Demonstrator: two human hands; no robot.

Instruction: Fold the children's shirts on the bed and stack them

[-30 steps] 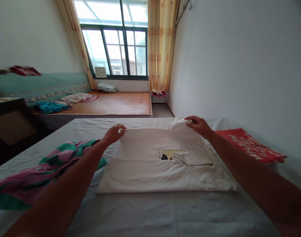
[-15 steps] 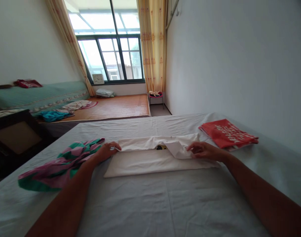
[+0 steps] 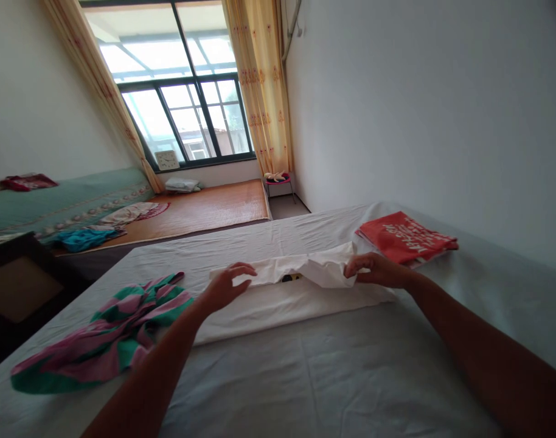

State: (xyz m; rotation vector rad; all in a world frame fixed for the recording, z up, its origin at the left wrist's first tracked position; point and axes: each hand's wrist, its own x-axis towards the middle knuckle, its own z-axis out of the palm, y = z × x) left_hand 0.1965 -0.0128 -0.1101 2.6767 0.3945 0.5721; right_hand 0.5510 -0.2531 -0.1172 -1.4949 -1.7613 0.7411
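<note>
A white garment point(image 3: 278, 310), perhaps a shirt, lies folded into a long strip across the bed. Part of a dark and yellow print peeks out at its middle, beside a loose, turned-up flap. My right hand point(image 3: 371, 269) pinches the right end of that flap between thumb and fingers. Over the left part of the garment hovers my left hand point(image 3: 230, 286), thumb and fingers apart with nothing between them. The far left corner of the cloth is partly hidden behind this hand.
Right of the garment lies a folded red cloth point(image 3: 408, 238) with white lettering. A crumpled green-and-pink garment point(image 3: 123, 331) rests at the left. The bed sheet point(image 3: 260, 389) is pale grey. Beyond stand a dark cabinet point(image 3: 17, 292) and a second bed with a brown mat point(image 3: 205, 210).
My left hand has let go of the garment's left end and moved right, over the cloth. My right hand keeps hold of the flap. The view has tilted and turned right.
</note>
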